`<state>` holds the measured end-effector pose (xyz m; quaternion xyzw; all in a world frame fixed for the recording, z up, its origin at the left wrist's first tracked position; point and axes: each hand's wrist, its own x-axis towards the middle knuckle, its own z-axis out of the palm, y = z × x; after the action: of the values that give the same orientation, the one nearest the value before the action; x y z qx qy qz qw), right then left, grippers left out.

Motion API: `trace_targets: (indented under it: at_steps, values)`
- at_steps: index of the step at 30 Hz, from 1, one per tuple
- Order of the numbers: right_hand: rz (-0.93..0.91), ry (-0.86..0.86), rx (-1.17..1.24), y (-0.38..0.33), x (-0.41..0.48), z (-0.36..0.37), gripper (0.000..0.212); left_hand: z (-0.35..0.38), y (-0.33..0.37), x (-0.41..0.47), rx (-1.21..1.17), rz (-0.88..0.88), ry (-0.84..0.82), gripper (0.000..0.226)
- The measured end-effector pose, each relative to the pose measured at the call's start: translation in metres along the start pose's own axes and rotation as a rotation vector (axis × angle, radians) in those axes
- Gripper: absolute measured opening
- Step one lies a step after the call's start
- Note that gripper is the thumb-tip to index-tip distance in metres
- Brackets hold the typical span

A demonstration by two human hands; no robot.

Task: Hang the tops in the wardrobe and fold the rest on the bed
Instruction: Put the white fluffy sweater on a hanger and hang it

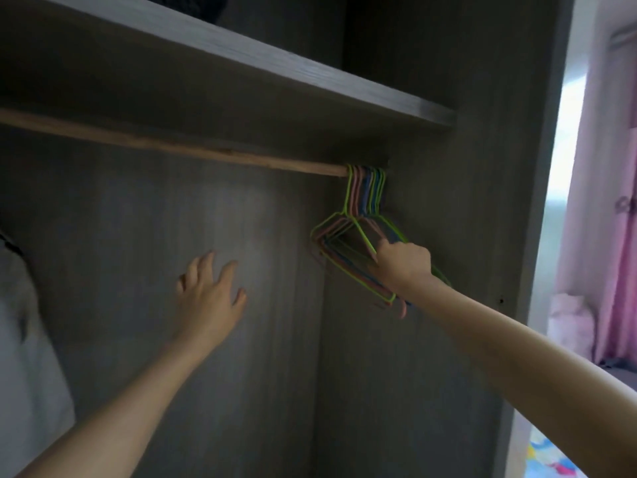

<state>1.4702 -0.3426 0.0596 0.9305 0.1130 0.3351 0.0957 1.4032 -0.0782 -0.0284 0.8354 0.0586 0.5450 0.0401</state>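
**Picking a hanger from the bunch at the rail's end**

Nearest to me, both bare forearms are reaching up into the wardrobe (pixel 138 236). The left hand (pixel 210 294) is hovering in front of the back panel with its fingers spread and loose, holding nothing. I am reading it as waiting to steady or take whatever comes free.

A little further in, the right hand (pixel 405 262) is doing the work. Its fingers are curling round the wire of the hangers (pixel 366 193), gripping low on the frames where the bunch fans out. I cannot tell whether it is holding one or several. Gripping there makes sense to me, since a pull from the frame should let a hook tip off the rail.

The hangers, green, pink and blue, are hanging by their hooks, packed tight at the far right end of the wooden rail (pixel 193 148), just beside the side wall. That is leaving the rest of the rail bare for clothes.

As for what this compartment is holding: a pale cloth (pixel 27 339) is showing at the left edge, and it may be one of the tops, though I cannot say. The bed is not clearly in view. Above the rail the shelf (pixel 206 84) is carrying something dark (pixel 193 5), too cropped to name.

Beyond the wardrobe, a pink curtain (pixel 606 201) is hanging by a bright window.
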Motion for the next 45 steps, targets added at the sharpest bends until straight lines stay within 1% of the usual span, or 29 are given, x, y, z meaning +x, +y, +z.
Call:
trace_targets:
  at_steps: [2, 5, 8, 11, 15, 18, 22, 25, 26, 27, 29, 31, 33, 35, 37, 38, 39, 40, 42, 43, 45]
  values:
    - [0.009, -0.029, -0.039, 0.001, 0.0, 0.004, 0.02, 0.001, -0.003, -0.004, 0.014, -0.007, -0.014, 0.056]
    - [0.012, -0.06, -0.025, -0.001, 0.004, 0.01, 0.018, 0.004, -0.014, -0.011, 0.04, -0.018, -0.051, 0.057]
    - [0.041, -0.001, 0.034, -0.004, 0.009, 0.01, 0.031, 0.006, -0.025, -0.011, 0.066, -0.015, -0.089, 0.057]
    - [0.083, 0.065, 0.075, -0.01, 0.014, 0.006, 0.031, 0.004, -0.035, -0.002, 0.059, -0.006, -0.107, 0.056]
    - [0.112, 0.147, 0.124, -0.019, 0.018, 0.003, 0.041, 0.001, -0.044, 0.005, 0.018, 0.014, -0.103, 0.056]
    - [0.11, 0.132, 0.139, -0.027, 0.012, 0.007, 0.042, 0.001, -0.053, 0.003, 0.008, 0.035, -0.092, 0.056]
    - [0.069, 0.152, 0.106, -0.034, -0.015, 0.011, 0.039, 0.005, -0.064, -0.004, -0.05, 0.038, -0.078, 0.058]
    - [0.036, 0.146, 0.07, -0.033, -0.043, 0.014, 0.037, 0.006, -0.067, -0.014, -0.103, 0.005, -0.125, 0.057]
    - [0.012, 0.166, 0.041, -0.031, -0.054, 0.016, 0.037, 0.008, -0.066, -0.018, -0.122, -0.009, -0.127, 0.058]
    - [-0.019, 0.224, 0.003, -0.029, -0.066, 0.02, 0.041, 0.01, -0.064, -0.022, -0.154, -0.027, -0.131, 0.065]
    - [-0.061, 0.303, -0.033, -0.027, -0.088, 0.024, 0.054, 0.011, -0.062, -0.03, -0.204, -0.059, -0.128, 0.078]
    - [-0.139, 0.362, -0.063, -0.021, -0.114, 0.03, 0.063, 0.015, -0.061, -0.043, -0.233, -0.068, -0.104, 0.075]
    - [-0.25, 0.395, -0.078, -0.018, -0.146, 0.035, 0.058, 0.019, -0.059, -0.057, -0.248, -0.07, -0.098, 0.072]
    - [-0.352, 0.41, -0.117, -0.014, -0.174, 0.043, 0.058, 0.025, -0.057, -0.078, -0.304, -0.066, -0.179, 0.07]
    - [-0.403, 0.353, -0.139, -0.01, -0.201, 0.043, 0.049, 0.028, -0.053, -0.099, -0.378, -0.118, -0.265, 0.052]
    - [-0.414, 0.34, -0.144, -0.007, -0.216, 0.043, 0.045, 0.029, -0.049, -0.111, -0.433, -0.155, -0.349, 0.041]
    - [-0.419, 0.332, -0.158, -0.005, -0.229, 0.043, 0.045, 0.028, -0.047, -0.122, -0.474, -0.174, -0.445, 0.034]
    - [-0.408, 0.316, -0.174, 0.0, -0.243, 0.043, 0.05, 0.027, -0.041, -0.134, -0.505, -0.177, -0.534, 0.029]
    - [-0.396, 0.265, -0.212, 0.011, -0.274, 0.039, 0.06, 0.023, -0.025, -0.158, -0.573, -0.172, -0.604, 0.023]
    - [-0.377, 0.242, -0.23, 0.017, -0.289, 0.038, 0.06, 0.02, -0.016, -0.169, -0.61, -0.163, -0.632, 0.022]
    - [-0.327, 0.177, -0.272, 0.031, -0.319, 0.036, 0.05, 0.015, 0.006, -0.186, -0.72, -0.166, -0.707, 0.021]
